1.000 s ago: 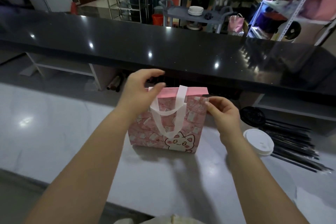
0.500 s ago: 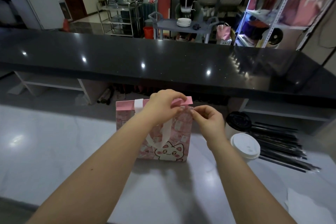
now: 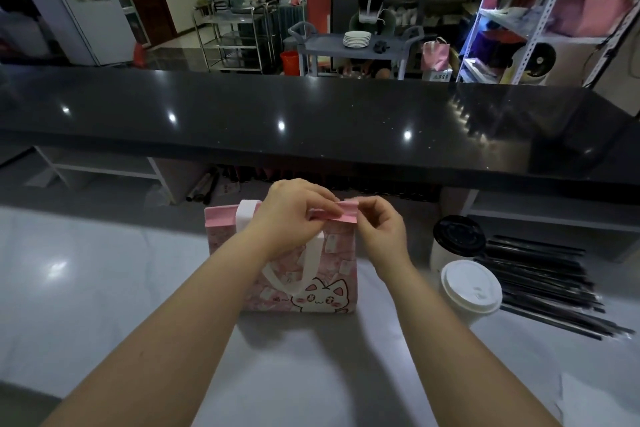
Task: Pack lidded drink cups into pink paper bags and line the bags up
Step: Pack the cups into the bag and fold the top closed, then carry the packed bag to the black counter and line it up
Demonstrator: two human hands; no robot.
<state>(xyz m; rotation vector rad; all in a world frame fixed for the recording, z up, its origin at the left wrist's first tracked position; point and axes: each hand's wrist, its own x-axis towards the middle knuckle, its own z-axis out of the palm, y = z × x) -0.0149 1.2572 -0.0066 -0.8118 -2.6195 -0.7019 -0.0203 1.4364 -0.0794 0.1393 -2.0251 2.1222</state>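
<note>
A pink paper bag (image 3: 332, 284) with a cartoon cat and white handles stands upright on the white counter (image 3: 104, 288). My left hand (image 3: 294, 215) and my right hand (image 3: 381, 232) both pinch its pink top rim at the right corner. To the right of the bag stand two cups: one with a white lid (image 3: 471, 288) nearer me, one with a black lid (image 3: 459, 236) behind it. The inside of the bag is hidden.
A pile of black straws (image 3: 547, 284) lies right of the cups. A raised black counter (image 3: 311, 114) runs across behind the bag. White paper (image 3: 599, 402) lies at the lower right. A person sits beyond at a grey cart (image 3: 356, 45).
My left hand came down from the bag's left handle to the top rim and moved right. Both hands now meet at the right corner, pinching the rim.
</note>
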